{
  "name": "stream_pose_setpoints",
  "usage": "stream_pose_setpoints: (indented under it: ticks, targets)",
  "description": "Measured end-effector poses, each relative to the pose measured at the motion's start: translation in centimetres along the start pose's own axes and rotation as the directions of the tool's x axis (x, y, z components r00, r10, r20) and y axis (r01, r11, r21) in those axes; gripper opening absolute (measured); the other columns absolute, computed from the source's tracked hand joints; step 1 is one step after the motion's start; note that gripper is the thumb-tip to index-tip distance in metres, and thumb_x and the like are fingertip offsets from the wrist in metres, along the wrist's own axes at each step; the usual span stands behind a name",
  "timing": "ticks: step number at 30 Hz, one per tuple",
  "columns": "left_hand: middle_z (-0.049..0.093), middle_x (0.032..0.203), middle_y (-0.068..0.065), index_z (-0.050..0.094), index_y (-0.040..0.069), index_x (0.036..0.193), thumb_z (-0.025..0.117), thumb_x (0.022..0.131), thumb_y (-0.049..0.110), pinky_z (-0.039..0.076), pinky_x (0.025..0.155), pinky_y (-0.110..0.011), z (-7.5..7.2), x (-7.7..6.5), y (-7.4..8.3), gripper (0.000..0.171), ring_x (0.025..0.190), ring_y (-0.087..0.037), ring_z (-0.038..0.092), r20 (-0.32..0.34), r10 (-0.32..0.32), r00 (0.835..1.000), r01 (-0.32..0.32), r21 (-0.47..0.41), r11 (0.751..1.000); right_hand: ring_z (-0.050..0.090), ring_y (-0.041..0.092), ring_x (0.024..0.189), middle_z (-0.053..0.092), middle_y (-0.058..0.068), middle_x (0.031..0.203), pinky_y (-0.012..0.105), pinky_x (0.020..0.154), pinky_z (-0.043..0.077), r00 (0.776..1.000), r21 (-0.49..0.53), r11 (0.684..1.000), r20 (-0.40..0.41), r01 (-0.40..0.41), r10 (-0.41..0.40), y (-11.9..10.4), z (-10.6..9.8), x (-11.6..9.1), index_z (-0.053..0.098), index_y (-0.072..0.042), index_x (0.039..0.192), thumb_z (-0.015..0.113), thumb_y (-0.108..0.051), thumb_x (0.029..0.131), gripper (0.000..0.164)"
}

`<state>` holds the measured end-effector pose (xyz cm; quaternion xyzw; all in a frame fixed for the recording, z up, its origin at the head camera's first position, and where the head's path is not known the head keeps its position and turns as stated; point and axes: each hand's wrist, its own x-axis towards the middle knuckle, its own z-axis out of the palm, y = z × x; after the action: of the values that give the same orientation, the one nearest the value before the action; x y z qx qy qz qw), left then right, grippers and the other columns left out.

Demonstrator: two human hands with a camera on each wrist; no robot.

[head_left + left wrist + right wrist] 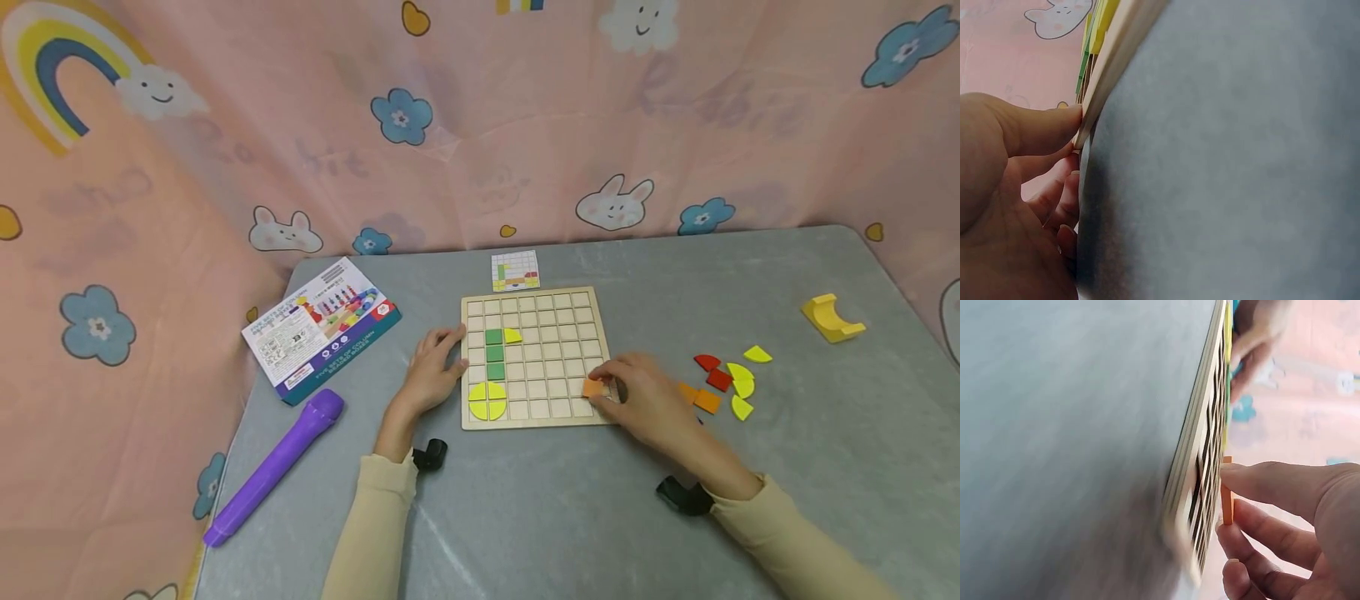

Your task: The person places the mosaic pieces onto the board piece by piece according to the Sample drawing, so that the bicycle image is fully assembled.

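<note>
One right hand (643,398) slants inward, thumb and fingers pinching a thin orange square (592,388) at the right side of the wooden grid board (555,350); on my feed, the left hand (431,373), fingers loosely extended, touches the board's opposite edge. A pattern card (515,271) lies beyond.

On the wearer's side of the grid board (557,352), the left sleeve (378,517) and right sleeve (783,533) are plain beige; small black wrist devices (431,455) sit beside both cuffs.

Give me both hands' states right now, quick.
Left hand: open, touching the left edge of the grid board.
Right hand: closed, pinching an orange tile.
</note>
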<state>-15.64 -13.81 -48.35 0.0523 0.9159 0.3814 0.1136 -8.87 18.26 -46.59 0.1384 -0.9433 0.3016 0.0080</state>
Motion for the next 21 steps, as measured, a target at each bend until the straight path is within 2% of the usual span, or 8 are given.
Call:
stream_pose_setpoints:
  ticks: [7,10,15,21]
  targets:
    - [0.042,0.161,-0.015,0.044,0.014,0.163,0.062,0.107,0.017,0.027,0.122,-0.057,0.0,0.1,-0.1,0.059,0.149,-0.036,0.035,0.000,0.006,1.000,-0.006,0.002,1.000,0.058,0.023,0.097,0.070,0.006,0.104,0.042,0.085,0.052,0.997,-0.009,0.999,0.056,0.049,-0.048,-2.9,2.3,2.4,0.079,-0.008,0.107,0.086,-0.016,0.087,0.022]
    - [0.041,0.161,-0.015,0.044,0.013,0.163,0.061,0.107,0.017,0.028,0.121,-0.058,0.0,0.0,-0.1,0.059,0.148,-0.036,0.035,0.004,0.008,1.000,-0.008,0.005,1.000,0.058,0.021,0.097,0.070,0.005,0.105,0.041,0.085,0.053,0.994,-0.005,0.998,0.081,0.067,-0.067,-3.8,3.2,3.2,0.080,-0.008,0.108,0.085,-0.016,0.088,0.023]
    - [0.043,0.160,-0.016,0.045,0.012,0.162,0.061,0.107,0.015,0.029,0.119,-0.058,-0.1,-0.1,-0.1,0.058,0.146,-0.037,0.037,-0.001,0.018,1.000,-0.018,0.005,1.000,0.057,0.021,0.096,0.070,0.004,0.103,0.040,0.084,0.052,0.990,0.028,0.995,0.096,0.101,-0.103,-4.7,4.4,4.3,0.081,-0.008,0.108,0.085,-0.014,0.087,0.022]
    - [0.043,0.160,-0.016,0.045,0.012,0.162,0.062,0.106,0.015,0.029,0.120,-0.059,-0.1,-0.1,0.0,0.058,0.147,-0.037,0.036,-0.004,0.017,1.000,-0.017,0.006,1.000,0.057,0.021,0.095,0.070,0.005,0.103,0.038,0.082,0.051,0.989,0.053,0.993,0.101,0.104,-0.109,-5.3,4.9,4.8,0.083,-0.008,0.109,0.086,-0.011,0.086,0.023]
